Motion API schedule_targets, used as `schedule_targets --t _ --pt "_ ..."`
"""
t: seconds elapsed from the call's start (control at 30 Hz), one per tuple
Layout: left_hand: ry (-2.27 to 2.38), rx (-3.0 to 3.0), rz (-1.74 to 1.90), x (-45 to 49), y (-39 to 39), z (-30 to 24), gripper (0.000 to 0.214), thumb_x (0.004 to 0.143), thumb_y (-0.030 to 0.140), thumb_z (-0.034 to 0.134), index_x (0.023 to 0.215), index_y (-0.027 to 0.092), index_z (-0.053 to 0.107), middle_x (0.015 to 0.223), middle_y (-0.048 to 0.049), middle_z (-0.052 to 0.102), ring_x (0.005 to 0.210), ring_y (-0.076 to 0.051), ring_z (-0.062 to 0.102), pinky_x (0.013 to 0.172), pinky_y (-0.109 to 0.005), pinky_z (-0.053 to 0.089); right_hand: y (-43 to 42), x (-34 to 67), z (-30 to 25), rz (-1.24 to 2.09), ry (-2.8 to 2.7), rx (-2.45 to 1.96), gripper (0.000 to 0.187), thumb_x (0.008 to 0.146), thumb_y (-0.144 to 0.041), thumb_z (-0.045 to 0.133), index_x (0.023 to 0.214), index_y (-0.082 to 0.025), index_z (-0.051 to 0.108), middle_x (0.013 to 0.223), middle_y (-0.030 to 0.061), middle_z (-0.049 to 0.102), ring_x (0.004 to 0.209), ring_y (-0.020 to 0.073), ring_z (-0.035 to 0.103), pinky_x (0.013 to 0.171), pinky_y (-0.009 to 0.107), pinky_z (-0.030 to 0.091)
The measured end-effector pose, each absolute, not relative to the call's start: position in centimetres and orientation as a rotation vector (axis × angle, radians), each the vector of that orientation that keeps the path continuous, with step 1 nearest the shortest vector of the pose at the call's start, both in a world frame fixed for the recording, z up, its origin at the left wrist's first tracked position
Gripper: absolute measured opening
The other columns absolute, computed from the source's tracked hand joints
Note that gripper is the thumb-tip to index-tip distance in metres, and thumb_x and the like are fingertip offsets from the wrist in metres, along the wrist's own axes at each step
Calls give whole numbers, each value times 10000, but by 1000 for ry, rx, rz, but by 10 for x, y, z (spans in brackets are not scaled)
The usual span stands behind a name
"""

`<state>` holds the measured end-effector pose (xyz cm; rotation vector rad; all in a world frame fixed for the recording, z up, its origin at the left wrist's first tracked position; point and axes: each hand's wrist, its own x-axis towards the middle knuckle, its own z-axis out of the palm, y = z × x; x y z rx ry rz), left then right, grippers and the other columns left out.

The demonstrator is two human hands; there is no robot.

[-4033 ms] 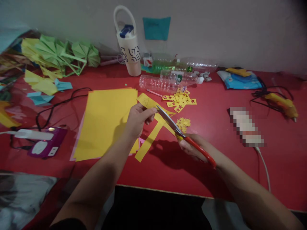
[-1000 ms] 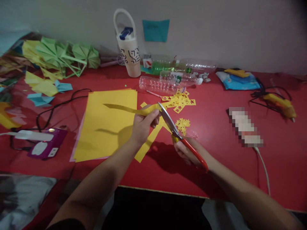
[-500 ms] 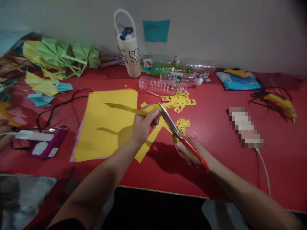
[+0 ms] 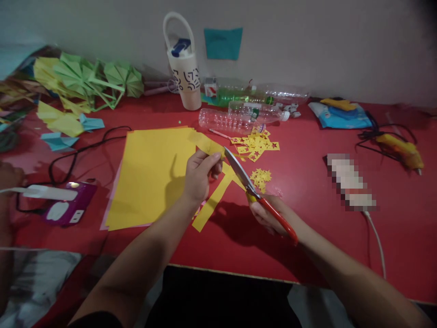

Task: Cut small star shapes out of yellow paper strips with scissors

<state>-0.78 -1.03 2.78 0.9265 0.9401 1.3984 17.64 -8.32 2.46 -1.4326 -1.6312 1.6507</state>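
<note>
My left hand (image 4: 200,175) pinches a yellow paper strip (image 4: 208,145) above the red table (image 4: 307,237). My right hand (image 4: 268,214) grips red-handled scissors (image 4: 252,189), and their blades meet the strip just right of my left fingers. A stack of yellow paper sheets (image 4: 150,175) lies flat under and left of my left hand. A cut yellow strip (image 4: 211,205) lies on the table below the hands. Small yellow star cut-outs (image 4: 261,175) and punched yellow scraps (image 4: 256,145) lie behind the scissors.
Clear plastic bottles (image 4: 235,119) and a white carrier with a bottle (image 4: 186,79) stand near the wall. Folded green and yellow paper shapes (image 4: 85,82) fill the back left. A purple device (image 4: 68,207) with cables sits left, where another person's hand (image 4: 8,175) shows. A yellow glue gun (image 4: 401,150) lies right.
The strip, held edge-on and stretched left a second ago, has turned down and back toward the sheets. The scissors stay at the strip. Another person's hand has come in at the left edge.
</note>
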Motion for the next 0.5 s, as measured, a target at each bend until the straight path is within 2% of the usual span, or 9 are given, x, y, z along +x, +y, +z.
schedule_targets --t 0.17,0.3,0.5 --pt "910 959 1423 -12 -7 29 137 693 252 648 596 189 576 463 58 537 404 -35 443 392 -157 360 -83 176 23 1672 -1615 -1491 403 857 -458 544 594 -244 326 424 -86 365 351 58 335 347 227 257" --pt "920 1053 1422 -17 -4 26 127 725 246 626 618 193 581 489 54 546 422 -43 458 407 -164 378 -81 177 20 1689 -1631 -1445 477 836 -575 570 581 -243 342 427 -83 362 340 56 326 338 238 253" --pt "930 1169 1369 -25 1 23 125 747 264 634 644 199 607 505 45 554 436 -55 471 408 -172 388 -79 185 19 1736 -1678 -1297 544 829 -716 516 627 -245 332 488 -82 360 387 57 315 358 230 239"
